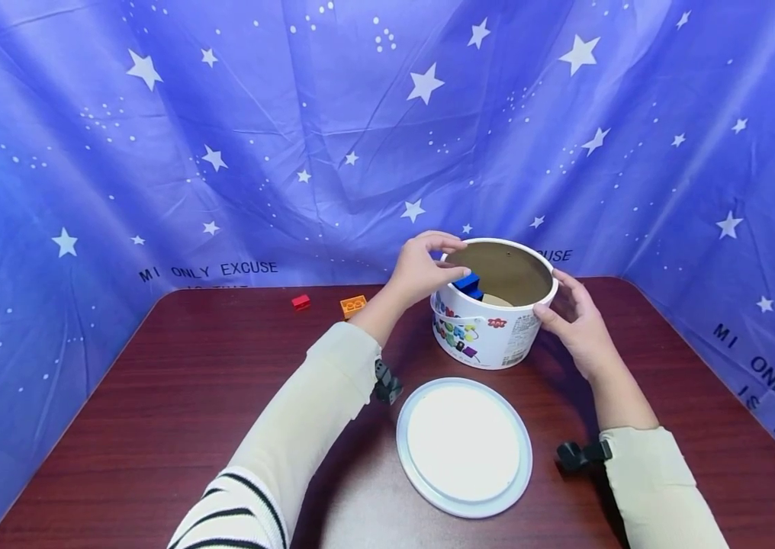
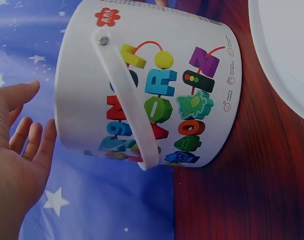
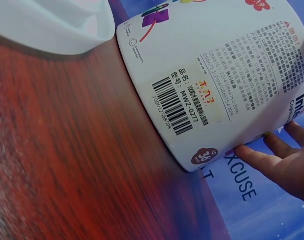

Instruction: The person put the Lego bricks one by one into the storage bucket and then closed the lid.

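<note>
A white round bucket with printed pictures and a handle stands without its lid at the back of the table. Blue toy bricks show inside it, near its left rim. My left hand is at that rim beside the bricks; in the left wrist view its thumb and fingers are apart with nothing between them. From the right side, my right hand holds the bucket, its thumb near the front rim and its fingers against the outer wall. Part of the bucket's inside is hidden.
A round white lid lies flat in front of the bucket. To the left, near the table's back edge, are a small red brick and an orange brick. A blue star-patterned curtain hangs behind the dark red table.
</note>
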Available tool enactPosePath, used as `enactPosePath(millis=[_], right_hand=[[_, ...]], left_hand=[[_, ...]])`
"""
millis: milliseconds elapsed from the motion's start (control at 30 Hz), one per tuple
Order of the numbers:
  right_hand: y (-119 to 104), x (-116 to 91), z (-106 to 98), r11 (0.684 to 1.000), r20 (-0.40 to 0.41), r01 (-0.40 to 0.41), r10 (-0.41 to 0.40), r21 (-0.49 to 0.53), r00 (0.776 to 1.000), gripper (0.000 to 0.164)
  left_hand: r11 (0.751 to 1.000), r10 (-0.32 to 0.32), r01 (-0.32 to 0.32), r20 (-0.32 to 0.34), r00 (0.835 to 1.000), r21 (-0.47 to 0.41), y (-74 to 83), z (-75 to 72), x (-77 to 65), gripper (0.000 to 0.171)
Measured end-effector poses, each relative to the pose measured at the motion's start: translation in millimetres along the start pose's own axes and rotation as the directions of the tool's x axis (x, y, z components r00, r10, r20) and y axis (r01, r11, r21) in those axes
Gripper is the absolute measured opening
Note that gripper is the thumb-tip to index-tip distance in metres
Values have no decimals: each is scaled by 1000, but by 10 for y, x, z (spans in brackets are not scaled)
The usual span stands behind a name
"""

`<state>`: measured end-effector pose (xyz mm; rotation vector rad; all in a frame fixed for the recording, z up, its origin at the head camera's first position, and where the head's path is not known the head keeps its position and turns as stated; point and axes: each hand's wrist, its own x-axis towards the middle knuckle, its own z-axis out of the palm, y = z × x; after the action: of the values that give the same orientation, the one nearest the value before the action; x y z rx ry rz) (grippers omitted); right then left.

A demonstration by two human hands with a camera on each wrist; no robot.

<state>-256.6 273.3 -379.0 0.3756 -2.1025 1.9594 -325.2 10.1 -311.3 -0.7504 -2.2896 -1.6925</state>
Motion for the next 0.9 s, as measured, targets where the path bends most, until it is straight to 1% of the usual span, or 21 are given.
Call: enactPosePath(millis=[233,433,567,767,900], right_hand=[[10,-5,-9,1000,-8,16,-16,4,1000,68],[15,-10,1,1000,2,8,-8,9,1000,68],[13,-11,4,1000,0,7,-7,8,1000,68],[7,-8,6,1000,3,9,-9,18,1000,67],[8,-10,3,1000,2,10,-10,15,1000,67]], left_hand=[[1000,-2,3,28,1000,-28,-28,-136,-142,36],[999,31,-31,5,999,-35,-68,-188,-271,34],[998,59,-59,4,998,-38,-84,-215,-347,34],[996,82,-81,26,996,-33,-124,-291,-439,35],[996,80,-79,40,996,-31,-153,-341,-500,35]])
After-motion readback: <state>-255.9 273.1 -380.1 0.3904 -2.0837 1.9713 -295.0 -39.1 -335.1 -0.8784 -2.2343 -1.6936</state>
